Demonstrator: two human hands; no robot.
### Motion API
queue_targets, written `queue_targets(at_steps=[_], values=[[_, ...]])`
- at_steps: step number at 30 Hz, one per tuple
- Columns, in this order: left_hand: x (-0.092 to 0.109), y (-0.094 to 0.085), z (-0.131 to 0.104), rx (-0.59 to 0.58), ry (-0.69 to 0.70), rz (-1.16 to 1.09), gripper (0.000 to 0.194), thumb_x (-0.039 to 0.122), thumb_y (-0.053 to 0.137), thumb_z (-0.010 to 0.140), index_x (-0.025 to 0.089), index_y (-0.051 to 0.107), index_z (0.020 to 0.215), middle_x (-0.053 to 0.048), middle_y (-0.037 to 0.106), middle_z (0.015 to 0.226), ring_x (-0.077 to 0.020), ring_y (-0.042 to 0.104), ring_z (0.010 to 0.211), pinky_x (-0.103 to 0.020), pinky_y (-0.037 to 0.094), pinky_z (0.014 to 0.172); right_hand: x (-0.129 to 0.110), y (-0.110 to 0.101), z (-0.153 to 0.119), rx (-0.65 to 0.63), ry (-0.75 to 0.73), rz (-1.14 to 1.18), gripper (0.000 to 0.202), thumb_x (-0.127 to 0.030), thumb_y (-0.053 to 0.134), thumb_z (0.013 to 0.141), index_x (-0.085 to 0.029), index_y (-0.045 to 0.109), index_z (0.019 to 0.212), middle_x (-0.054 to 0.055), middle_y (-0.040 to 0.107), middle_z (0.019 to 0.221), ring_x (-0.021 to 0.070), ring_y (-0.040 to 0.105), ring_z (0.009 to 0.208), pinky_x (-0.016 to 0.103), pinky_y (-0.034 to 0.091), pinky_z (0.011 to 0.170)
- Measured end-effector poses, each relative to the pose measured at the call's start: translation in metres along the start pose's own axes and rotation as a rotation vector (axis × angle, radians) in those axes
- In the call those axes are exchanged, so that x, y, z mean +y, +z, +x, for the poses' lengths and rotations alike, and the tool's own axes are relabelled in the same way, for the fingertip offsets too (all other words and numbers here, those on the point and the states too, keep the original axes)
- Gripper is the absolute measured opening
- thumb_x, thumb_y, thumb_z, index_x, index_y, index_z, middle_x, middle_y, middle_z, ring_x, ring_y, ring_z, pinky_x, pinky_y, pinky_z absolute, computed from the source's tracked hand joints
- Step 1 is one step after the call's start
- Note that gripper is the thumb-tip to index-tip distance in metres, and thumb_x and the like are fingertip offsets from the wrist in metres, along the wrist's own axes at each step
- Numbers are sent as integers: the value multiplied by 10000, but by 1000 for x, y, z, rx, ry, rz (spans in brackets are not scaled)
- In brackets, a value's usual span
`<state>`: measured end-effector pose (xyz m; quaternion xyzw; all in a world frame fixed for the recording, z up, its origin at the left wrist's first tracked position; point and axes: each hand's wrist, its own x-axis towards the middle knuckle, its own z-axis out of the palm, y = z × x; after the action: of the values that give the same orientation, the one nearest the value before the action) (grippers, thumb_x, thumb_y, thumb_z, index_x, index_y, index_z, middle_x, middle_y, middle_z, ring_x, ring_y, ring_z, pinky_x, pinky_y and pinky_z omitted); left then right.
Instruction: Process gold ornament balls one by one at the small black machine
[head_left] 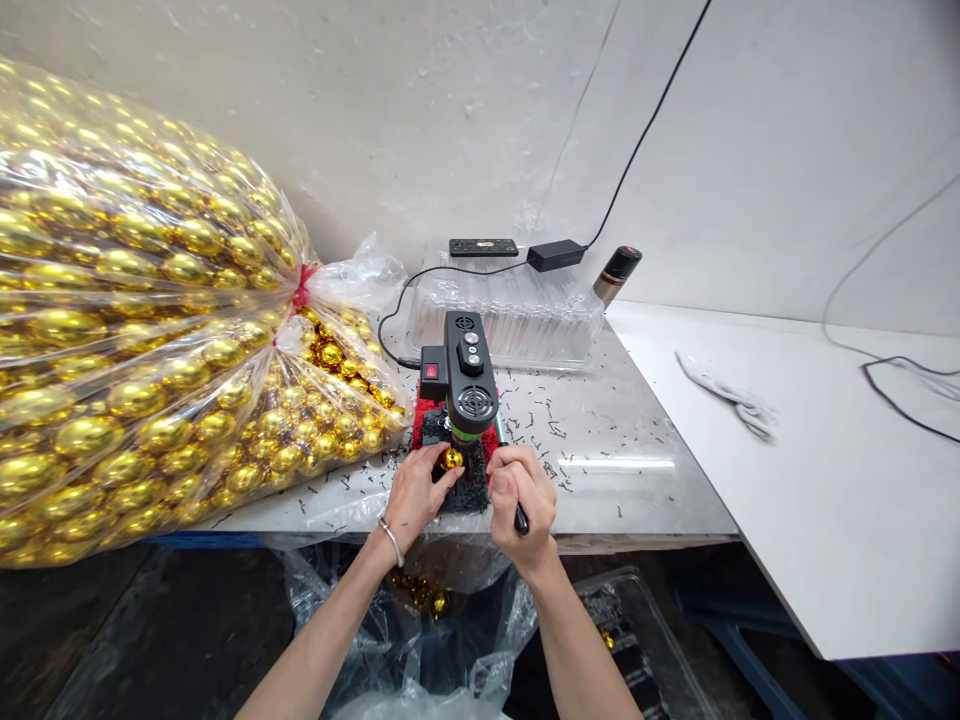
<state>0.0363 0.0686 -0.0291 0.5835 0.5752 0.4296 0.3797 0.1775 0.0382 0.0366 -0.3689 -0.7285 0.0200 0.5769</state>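
A shiny gold ball is pinched between the thumb and fingers of my left hand, just under the head of a small black bench machine. My right hand is wrapped round a lever handle with a black end, at the machine's right side. The machine stands on a red mat strewn with short black bits. Its red switch shows on the left. Whether the ball touches the machine's head, I cannot tell.
Large clear bags of gold balls fill the left. Behind the machine are a clear plastic tray, a power adapter and a tumbler. A glove lies on the right table. Below the edge hangs a plastic bag with gold balls.
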Motion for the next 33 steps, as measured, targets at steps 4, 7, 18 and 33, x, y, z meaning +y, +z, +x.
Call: queue_targets(at_steps=[4,7,18,33], values=[[-9,4,3,-21,90,49,282,328,736,716,247,722,985,-86,708,1064,-302,560,1049,-434,339,1023,0,0,-1,3,2,12,232,-54,406,866,-200,475,700,5,493,622,148,531,707,274,430,599],[-17,5,2,-12,139,90,289,335,710,756,260,716,1035,-82,702,1091,-299,550,1058,-456,313,1026,0,-1,-2,-10,13,17,233,-53,396,866,-198,482,706,11,508,639,150,537,711,277,437,604],[-24,8,2,-15,134,29,316,346,744,726,264,717,1029,-82,701,1078,-304,534,1061,-440,317,1015,25,17,-33,44,-80,-38,283,-206,291,946,-209,447,710,17,504,707,141,506,653,327,460,643],[-25,8,3,-18,174,53,331,362,722,748,245,706,1058,-93,699,1092,-294,539,1051,-442,336,997,21,19,-30,97,-26,-17,267,-155,328,921,-209,447,688,10,504,690,139,521,647,310,461,635]])
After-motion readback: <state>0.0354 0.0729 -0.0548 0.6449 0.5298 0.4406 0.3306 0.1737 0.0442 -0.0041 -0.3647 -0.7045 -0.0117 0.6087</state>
